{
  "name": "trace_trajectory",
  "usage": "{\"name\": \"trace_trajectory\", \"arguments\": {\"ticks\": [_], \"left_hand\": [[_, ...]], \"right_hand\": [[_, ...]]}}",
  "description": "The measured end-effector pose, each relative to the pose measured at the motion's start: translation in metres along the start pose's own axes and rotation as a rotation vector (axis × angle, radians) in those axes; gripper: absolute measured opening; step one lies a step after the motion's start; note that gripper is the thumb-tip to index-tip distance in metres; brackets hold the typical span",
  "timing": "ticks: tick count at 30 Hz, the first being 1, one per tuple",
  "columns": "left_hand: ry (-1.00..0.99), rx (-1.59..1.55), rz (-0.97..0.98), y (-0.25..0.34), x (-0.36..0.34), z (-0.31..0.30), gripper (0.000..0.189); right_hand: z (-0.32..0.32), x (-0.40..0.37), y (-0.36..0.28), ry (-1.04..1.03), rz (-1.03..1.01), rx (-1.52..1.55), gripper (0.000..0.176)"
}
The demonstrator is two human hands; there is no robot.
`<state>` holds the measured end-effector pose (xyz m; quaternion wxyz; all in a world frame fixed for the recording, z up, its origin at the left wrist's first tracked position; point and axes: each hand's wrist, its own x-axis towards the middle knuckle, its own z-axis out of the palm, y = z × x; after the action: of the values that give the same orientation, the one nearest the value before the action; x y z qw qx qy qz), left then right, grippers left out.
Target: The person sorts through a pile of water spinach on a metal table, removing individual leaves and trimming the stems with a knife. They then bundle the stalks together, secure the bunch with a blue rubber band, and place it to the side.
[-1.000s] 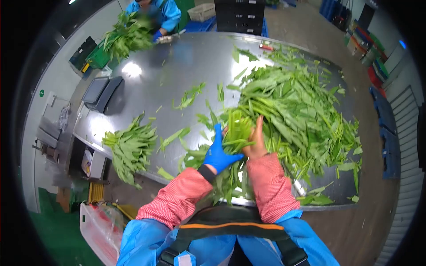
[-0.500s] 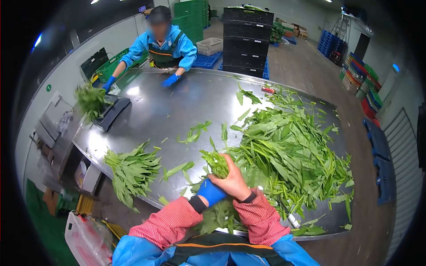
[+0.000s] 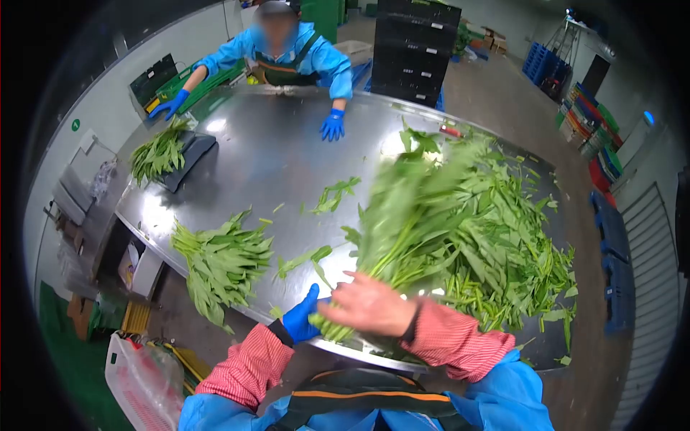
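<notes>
Bunch of greens (image 3: 399, 215) flipped in my hands: leaves now out ahead, stem ends by me.
Half a second ago the cut ends faced up and the leaves hung toward me; now the leafy end, blurred, sweeps over the left side of the pile (image 3: 503, 223) on the table (image 3: 287, 176), so the bunch is turned end for end, not laid down. My gloved left hand (image 3: 302, 316) is low at the stem ends by the near edge, thumb up, other fingers partly hidden; can't tell how tightly they close. My bare right hand (image 3: 370, 305) lies across the stems, palm down, fingers slightly bent and a bit spread; grip firmness unclear. Another bunch (image 3: 223, 266) lies apart, to my left.
</notes>
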<state>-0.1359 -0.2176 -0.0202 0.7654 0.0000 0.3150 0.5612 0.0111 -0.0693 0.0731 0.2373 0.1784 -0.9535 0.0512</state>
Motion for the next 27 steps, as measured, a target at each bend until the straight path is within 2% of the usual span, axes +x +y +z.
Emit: {"name": "trace_trajectory", "arguments": {"ticks": [1,2,5,6,8,10,11,14,15,17,18,19,20,21,22,23,24,26,27], "left_hand": [[-0.022,-0.087,-0.028,-0.001,-0.005,0.005,0.059],[-0.005,-0.045,-0.010,-0.012,0.002,-0.015,0.060],[0.168,0.216,0.127,-0.075,0.020,-0.106,0.065],[0.204,0.277,0.146,-0.089,0.023,-0.124,0.066],[0.226,0.214,0.102,-0.087,0.023,-0.108,0.067],[0.207,0.089,-0.021,-0.064,0.005,-0.058,0.067],[-0.069,-0.165,-0.094,-0.068,0.007,-0.077,0.076],[-0.215,0.007,-0.174,-0.076,-0.001,-0.080,0.085],[-0.231,-0.037,-0.207,-0.077,-0.004,-0.081,0.072],[-0.282,0.248,-0.199,-0.072,0.005,-0.074,0.061],[-0.309,0.392,-0.192,-0.072,0.010,-0.068,0.057],[-0.223,0.428,-0.226,-0.073,0.012,-0.057,0.054],[-0.178,0.505,-0.171,-0.075,0.012,-0.045,0.054],[-0.128,0.579,-0.119,-0.076,0.011,-0.031,0.055],[-0.077,0.653,-0.071,-0.080,0.010,-0.022,0.056],[-0.079,0.698,0.066,-0.088,0.010,-0.023,0.055],[-0.082,0.491,-0.008,-0.091,0.009,-0.022,0.054],[-0.080,0.070,-0.141,-0.094,0.002,-0.023,0.054],[0.042,0.038,-0.138,-0.103,-0.003,-0.029,0.056]], "right_hand": [[0.025,-0.003,-0.014,-0.072,0.001,0.061,0.029],[0.050,-0.009,-0.030,-0.144,0.009,0.141,0.028],[0.091,-0.023,-0.066,-0.297,0.206,0.186,0.024],[0.092,-0.024,-0.074,-0.263,0.250,0.149,0.024],[0.077,-0.027,-0.086,-0.247,0.330,0.012,0.030],[0.054,-0.034,-0.091,-0.260,0.526,0.074,0.035],[0.045,-0.040,-0.092,-0.262,0.622,0.098,0.037],[0.026,-0.070,-0.099,-0.390,1.172,0.484,0.040],[0.038,-0.084,-0.103,-0.349,1.320,0.764,0.039],[0.086,-0.121,-0.114,-0.237,1.573,1.339,0.041],[0.100,-0.123,-0.121,-0.034,1.532,1.336,0.040],[0.115,-0.114,-0.126,0.167,1.479,1.325,0.039],[0.122,-0.110,-0.129,0.363,1.414,1.309,0.038],[0.121,-0.110,-0.123,0.232,1.426,1.130,0.038],[0.115,-0.112,-0.121,0.313,1.465,1.189,0.038],[0.106,-0.114,-0.120,0.399,1.506,1.247,0.039],[0.099,-0.119,-0.120,0.488,1.544,1.302,0.039],[0.111,-0.153,-0.123,0.685,1.616,1.721,0.045],[0.106,-0.159,-0.126,0.747,1.629,1.944,0.047]]}}
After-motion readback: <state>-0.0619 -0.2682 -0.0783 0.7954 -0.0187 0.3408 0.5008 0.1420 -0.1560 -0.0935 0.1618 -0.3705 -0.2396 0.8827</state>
